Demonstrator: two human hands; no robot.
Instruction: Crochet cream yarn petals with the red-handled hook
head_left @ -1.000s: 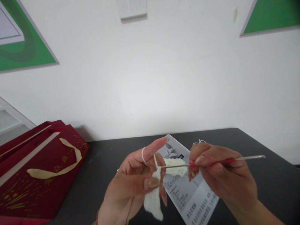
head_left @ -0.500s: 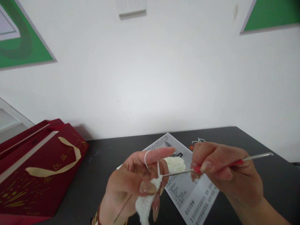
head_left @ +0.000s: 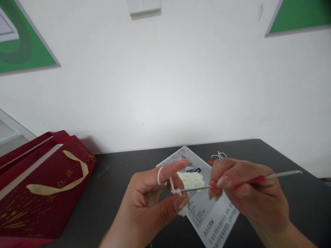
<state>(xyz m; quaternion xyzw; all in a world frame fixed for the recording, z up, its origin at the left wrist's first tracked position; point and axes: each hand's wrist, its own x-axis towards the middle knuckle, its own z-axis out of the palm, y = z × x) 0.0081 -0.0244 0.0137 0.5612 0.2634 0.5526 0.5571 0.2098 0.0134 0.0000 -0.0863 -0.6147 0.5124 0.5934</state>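
Head view: crochet (head_left: 178, 192) pinched in left hand (head_left: 148, 212) just swung mostly from sight, still workable, I judge, with hook (head_left: 283, 174) gripped in right hand (head_left: 254, 198).

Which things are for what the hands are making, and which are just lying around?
In use:
red-gripped crochet hook, in the right hand
white yarn, around a left-hand finger
small white crochet piece, pinched there
Probably: cream yarn bundle, printed sheet

Seemingly just lying around:
dark red gift bags
white string
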